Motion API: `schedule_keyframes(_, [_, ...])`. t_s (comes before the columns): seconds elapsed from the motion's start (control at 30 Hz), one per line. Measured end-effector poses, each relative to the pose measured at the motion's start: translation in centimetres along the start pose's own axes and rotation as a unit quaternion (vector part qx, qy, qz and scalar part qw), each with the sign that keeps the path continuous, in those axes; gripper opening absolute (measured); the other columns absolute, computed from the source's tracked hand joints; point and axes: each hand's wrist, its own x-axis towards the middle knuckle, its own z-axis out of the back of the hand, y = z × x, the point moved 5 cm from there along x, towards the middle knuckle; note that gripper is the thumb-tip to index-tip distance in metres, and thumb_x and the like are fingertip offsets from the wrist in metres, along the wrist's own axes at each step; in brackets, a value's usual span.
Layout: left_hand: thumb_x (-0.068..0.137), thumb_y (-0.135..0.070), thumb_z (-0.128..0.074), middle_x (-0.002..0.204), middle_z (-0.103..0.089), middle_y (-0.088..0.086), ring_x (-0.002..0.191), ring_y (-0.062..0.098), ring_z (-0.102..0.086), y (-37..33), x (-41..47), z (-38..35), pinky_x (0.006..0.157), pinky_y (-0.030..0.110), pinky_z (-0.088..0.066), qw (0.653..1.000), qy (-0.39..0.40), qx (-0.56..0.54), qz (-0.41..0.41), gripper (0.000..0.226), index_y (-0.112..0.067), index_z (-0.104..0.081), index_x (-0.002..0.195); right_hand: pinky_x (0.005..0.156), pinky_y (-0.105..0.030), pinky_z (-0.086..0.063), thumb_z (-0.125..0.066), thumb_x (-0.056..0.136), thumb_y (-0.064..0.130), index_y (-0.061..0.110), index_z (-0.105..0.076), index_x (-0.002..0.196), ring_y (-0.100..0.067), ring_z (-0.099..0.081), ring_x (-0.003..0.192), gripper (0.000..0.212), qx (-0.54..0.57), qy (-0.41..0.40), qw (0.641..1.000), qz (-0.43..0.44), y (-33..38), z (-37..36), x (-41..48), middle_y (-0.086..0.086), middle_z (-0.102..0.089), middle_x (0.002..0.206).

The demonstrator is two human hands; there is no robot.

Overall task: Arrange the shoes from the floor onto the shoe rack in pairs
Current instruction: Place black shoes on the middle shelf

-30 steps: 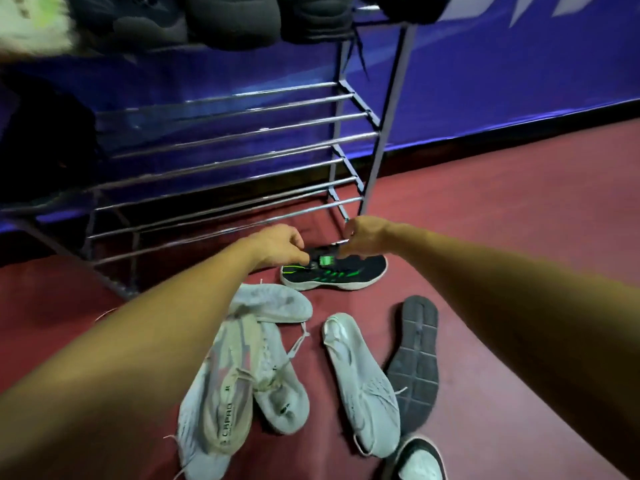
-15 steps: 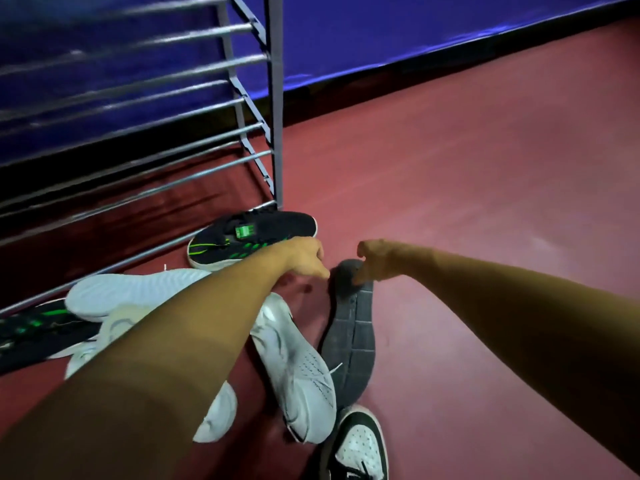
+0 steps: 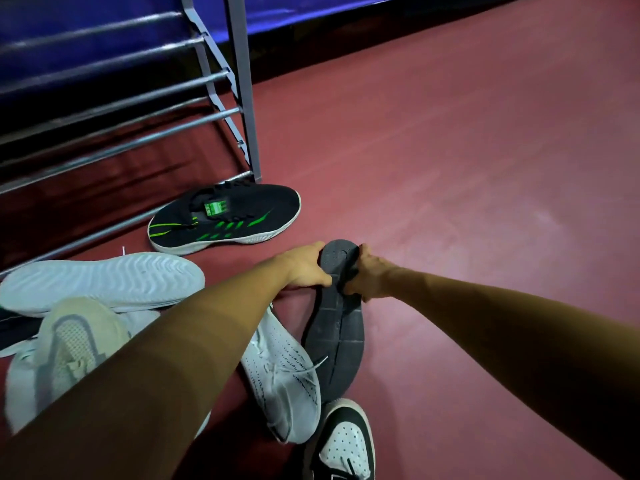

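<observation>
**Gripping the grey shoe at one end, both hands on**

L hand [image 3: 308,268] curled on the left edge of the sole; R hand [image 3: 367,277] wrapped on the right edge, thumb over the tread; both hold the end nearer the rack [image 3: 246,98]. Grey shoe [image 3: 334,341] lies sole-up on the floor [image 3: 450,168], its near end just beside a white shoe [image 3: 284,368]; upper hidden, so can't tell its mate yet.

How to do it well, imo: lift that end first, then roll it upright w/ both hands; watch the lace [image 3: 317,362] lying across the sole edge, could drag the white shoe along; peel away slowly. Once flipped, check the upper vs the green shoe [image 3: 228,216] by the rack foot; no match, look thru the pile before shelving; pairs go up together, toes the same way.
</observation>
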Motion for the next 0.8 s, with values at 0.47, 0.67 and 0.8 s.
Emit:
schedule_keyframes(0.47, [0.079, -0.018, -0.062, 0.093, -0.072, 0.009, 0.079, 0.019, -0.072, 0.2, -5.8, 4.9, 0.071, 0.037, -0.059, 0.995, -0.032, -0.083, 0.037, 0.051, -0.033, -0.044, 0.124, 0.065, -0.036, -0.060, -0.074, 0.086, 0.011, 0.019, -0.040, 0.140, -0.031, -0.063, 0.087, 0.064, 0.065, -0.081, 0.991, 0.081, 5.4, 5.0, -4.9, -0.016, -0.060, 0.112])
schedule_keyframes(0.67, [0.084, -0.008, -0.062, 0.078, -0.063, 0.003, 0.066, 0.019, -0.059, 1.1, -12.8, 9.5, 0.056, 0.024, -0.043, 0.976, -0.133, -0.175, 0.007, 0.058, -0.032, -0.043, 0.134, 0.083, -0.044, -0.059, -0.074, 0.084, 0.022, 0.026, -0.041, 0.137, -0.034, -0.068, 0.097, 0.062, -0.006, -0.154, 0.973, 0.169, 12.2, 6.6, -10.8, -0.016, -0.065, 0.117])
schedule_keyframes(0.8, [0.085, -0.004, -0.062, 0.079, -0.064, 0.001, 0.066, 0.013, -0.061, 2.0, -19.2, 13.1, 0.056, 0.022, -0.047, 0.956, -0.198, -0.215, -0.008, 0.053, -0.029, -0.047, 0.131, 0.056, -0.030, -0.060, -0.076, 0.085, 0.016, 0.024, -0.045, 0.137, -0.027, -0.066, 0.073, 0.061, 0.007, -0.131, 0.970, 0.205, 18.3, 7.1, -15.3, -0.013, -0.064, 0.097])
